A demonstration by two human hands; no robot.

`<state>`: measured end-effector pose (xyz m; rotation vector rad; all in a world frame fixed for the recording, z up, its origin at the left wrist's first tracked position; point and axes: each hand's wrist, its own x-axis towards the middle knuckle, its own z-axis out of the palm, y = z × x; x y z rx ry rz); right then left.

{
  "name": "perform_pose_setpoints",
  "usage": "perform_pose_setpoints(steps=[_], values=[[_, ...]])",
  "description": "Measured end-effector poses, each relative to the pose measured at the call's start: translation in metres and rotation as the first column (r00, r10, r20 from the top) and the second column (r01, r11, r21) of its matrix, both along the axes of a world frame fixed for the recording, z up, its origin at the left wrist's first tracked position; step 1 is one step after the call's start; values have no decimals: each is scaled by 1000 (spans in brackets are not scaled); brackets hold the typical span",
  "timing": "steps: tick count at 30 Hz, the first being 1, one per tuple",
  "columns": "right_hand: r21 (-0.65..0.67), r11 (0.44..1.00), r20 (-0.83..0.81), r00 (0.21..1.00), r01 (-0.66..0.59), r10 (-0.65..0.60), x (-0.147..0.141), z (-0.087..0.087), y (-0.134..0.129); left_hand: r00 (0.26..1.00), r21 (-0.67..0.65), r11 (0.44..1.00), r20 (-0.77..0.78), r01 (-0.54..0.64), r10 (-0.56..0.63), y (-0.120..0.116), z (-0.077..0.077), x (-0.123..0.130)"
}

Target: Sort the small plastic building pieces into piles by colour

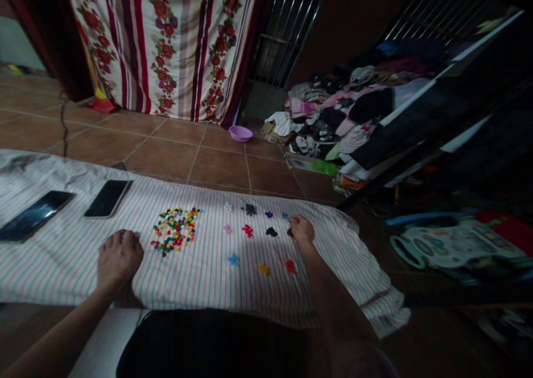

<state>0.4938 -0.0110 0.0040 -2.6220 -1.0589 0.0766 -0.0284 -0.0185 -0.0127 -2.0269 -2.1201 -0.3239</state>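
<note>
My left hand (pixel 119 257) rests on the striped cloth with its fingers curled under, left of a mixed heap of small coloured cubes (pixel 175 229). On the right, my right hand (pixel 303 229) is closed in a pinch at a small grey-blue pile (pixel 285 216); whatever is between the fingertips is too small to make out. A dark brown pile lies partly hidden under that hand. Other one-colour piles sit nearby: white (pixel 229 206), grey (pixel 249 209), purple (pixel 268 214), pink (pixel 227 229), red (pixel 247 231), black (pixel 271 232), light blue (pixel 233 260), yellow (pixel 263 268) and orange-red (pixel 290 266).
Two phones (pixel 109 198) (pixel 35 216) lie on the striped cloth (pixel 187 289) at the left. Beyond its far edge are a tiled floor, a purple basin (pixel 240 134) and a floral curtain (pixel 166 45). Clothes (pixel 333 111) are heaped at the back right.
</note>
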Motion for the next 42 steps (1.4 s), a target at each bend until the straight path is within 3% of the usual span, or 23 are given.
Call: perform_pose_setpoints(steps=[7, 18, 27, 42], values=[[-44, 998, -8, 999, 34, -34, 4, -2, 7, 1000, -1, 1000, 14, 7, -7, 1, -2, 0], [110, 990, 51, 995, -92, 87, 21, -24, 12, 999, 5, 1000, 33, 14, -14, 3, -5, -2], [13, 987, 17, 987, -158, 157, 20, -24, 15, 1000, -6, 1000, -3, 11, -11, 2, -4, -1], [117, 981, 17, 988, -155, 154, 16, -24, 20, 1000, 7, 1000, 10, 11, -11, 2, -5, -1]])
